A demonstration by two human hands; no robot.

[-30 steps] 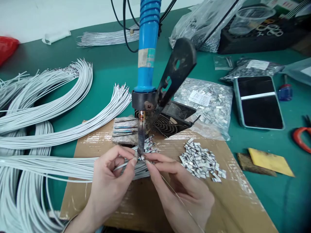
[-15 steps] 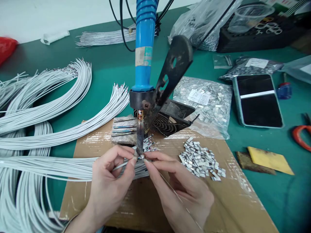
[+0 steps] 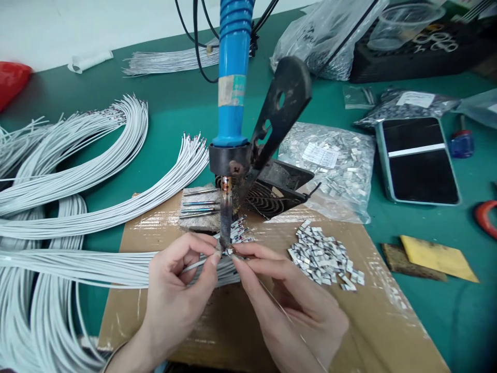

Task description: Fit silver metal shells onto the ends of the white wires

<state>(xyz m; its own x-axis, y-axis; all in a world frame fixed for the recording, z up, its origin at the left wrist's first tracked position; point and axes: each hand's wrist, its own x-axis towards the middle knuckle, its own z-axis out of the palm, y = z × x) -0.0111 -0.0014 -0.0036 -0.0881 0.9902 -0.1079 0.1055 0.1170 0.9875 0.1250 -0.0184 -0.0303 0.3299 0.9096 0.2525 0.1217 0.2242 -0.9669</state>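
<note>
1. A white cable (image 3: 194, 264) is pinched in the left hand (image 3: 180, 285), a thin solder wire (image 3: 288, 316) in the right hand (image 3: 291, 295); both are held at the soldering iron (image 3: 233, 119) tip.
2. One joint is apparently in hand, its completion unclear; piled metal tabs (image 3: 324, 256) seem unattached.
3. One iron, one held cable, one solder wire are counted; tabs are too many.

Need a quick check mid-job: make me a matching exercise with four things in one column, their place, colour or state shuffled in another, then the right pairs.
1. Left hand
2. Right hand
3. Soldering iron
4. Heap of small whitish pieces

A. Lying on the cardboard
B. Pinching a thin wire
C. Mostly blue, pointing downward
D. Holding a white cable

Right pairs: 1-D, 2-B, 3-C, 4-A
</note>
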